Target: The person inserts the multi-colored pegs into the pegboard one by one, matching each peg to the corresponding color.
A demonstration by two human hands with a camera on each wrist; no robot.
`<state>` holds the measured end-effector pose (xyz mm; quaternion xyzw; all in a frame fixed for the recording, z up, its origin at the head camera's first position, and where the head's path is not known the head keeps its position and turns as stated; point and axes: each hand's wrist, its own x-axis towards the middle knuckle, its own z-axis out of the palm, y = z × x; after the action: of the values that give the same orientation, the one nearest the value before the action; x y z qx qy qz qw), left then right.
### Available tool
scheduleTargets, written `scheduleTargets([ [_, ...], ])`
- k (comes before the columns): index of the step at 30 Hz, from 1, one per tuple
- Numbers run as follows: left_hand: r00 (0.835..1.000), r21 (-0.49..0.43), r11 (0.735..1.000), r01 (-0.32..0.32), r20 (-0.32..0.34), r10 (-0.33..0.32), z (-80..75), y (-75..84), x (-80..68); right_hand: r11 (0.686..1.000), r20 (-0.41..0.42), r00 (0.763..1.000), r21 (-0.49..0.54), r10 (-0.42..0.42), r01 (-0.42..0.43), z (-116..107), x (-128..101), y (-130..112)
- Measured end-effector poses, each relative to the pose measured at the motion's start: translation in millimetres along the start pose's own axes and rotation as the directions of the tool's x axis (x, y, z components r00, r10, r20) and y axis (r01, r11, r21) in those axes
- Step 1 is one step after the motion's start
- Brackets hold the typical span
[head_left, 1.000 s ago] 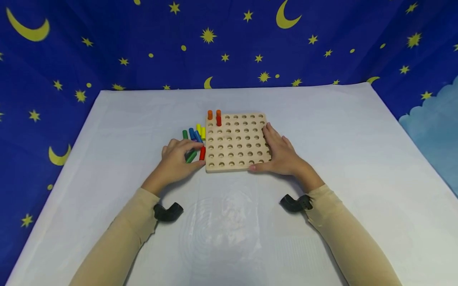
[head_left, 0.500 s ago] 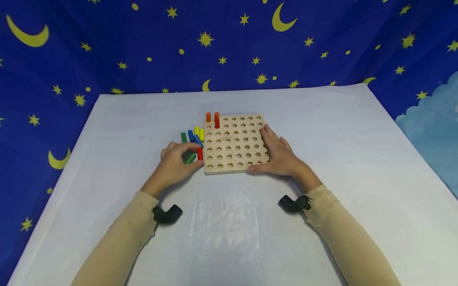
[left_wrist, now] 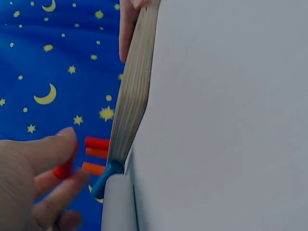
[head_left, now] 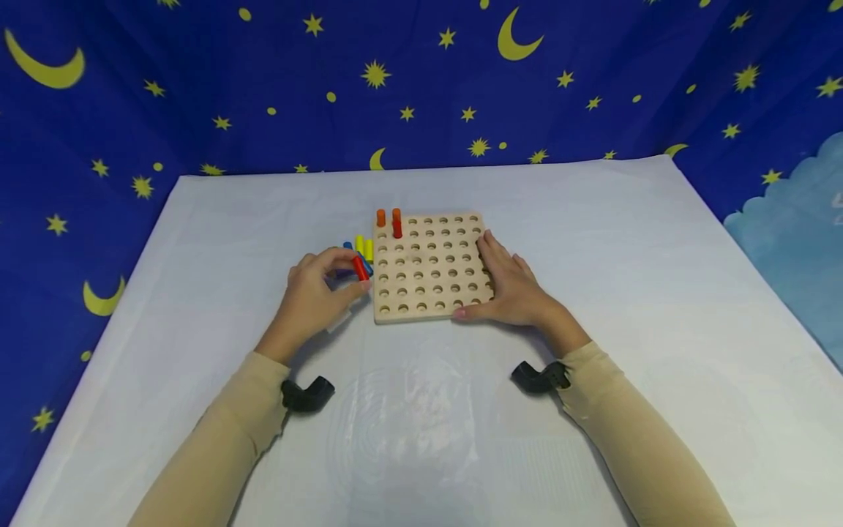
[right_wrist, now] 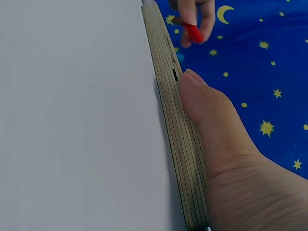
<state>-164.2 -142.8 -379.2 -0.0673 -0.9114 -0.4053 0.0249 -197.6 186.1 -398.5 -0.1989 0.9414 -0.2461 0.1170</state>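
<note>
A square wooden pegboard (head_left: 431,265) with rows of round holes lies in the middle of the white table. Two orange pegs (head_left: 380,217) and one red peg (head_left: 397,229) stand in holes at its far left corner. My left hand (head_left: 315,296) pinches a red peg (head_left: 359,268) between thumb and fingers, lifted just off the board's left edge; the same red peg (left_wrist: 64,168) shows in the left wrist view. My right hand (head_left: 515,285) rests flat on the board's right edge, its thumb (right_wrist: 211,120) lying along the near side of the board (right_wrist: 178,139).
Loose yellow pegs (head_left: 364,247) and a blue peg (head_left: 347,247) lie on the table (head_left: 197,241) by the board's left side, partly hidden by my left hand. A blue star-and-moon cloth (head_left: 421,80) hangs behind and around the table.
My left hand has picked the red peg up from the loose pile and raised it beside the board; the green pegs are now hidden behind that hand. The right hand has stayed put.
</note>
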Motion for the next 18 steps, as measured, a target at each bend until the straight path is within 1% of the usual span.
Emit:
scheduleTargets([
  [4,1.0,-0.048,0.999,0.01,-0.016,-0.011,-1.7,4.1,9.2,1.0,0.0,1.0,0.0,-0.001,0.001,0,0,0],
  [10,0.999,-0.079,0.997,-0.002,-0.043,-0.002,1.4,6.9,26.3,1.0,0.002,1.0,0.001,0.002,-0.002,0,0,1],
  [12,0.999,-0.087,0.996,0.003,-0.042,-0.007,2.2,7.2,31.6,1.0,0.002,1.0,0.004,0.003,-0.003,0,0,0],
  [15,0.999,-0.1,0.995,0.016,-0.041,-0.021,3.4,7.9,39.5,1.0,-0.001,1.0,0.005,0.003,-0.003,0,-1,0],
  [18,0.998,-0.114,0.992,0.048,-0.038,-0.053,5.5,8.0,47.6,1.0,-0.005,1.0,0.005,0.002,-0.002,0,-1,0],
])
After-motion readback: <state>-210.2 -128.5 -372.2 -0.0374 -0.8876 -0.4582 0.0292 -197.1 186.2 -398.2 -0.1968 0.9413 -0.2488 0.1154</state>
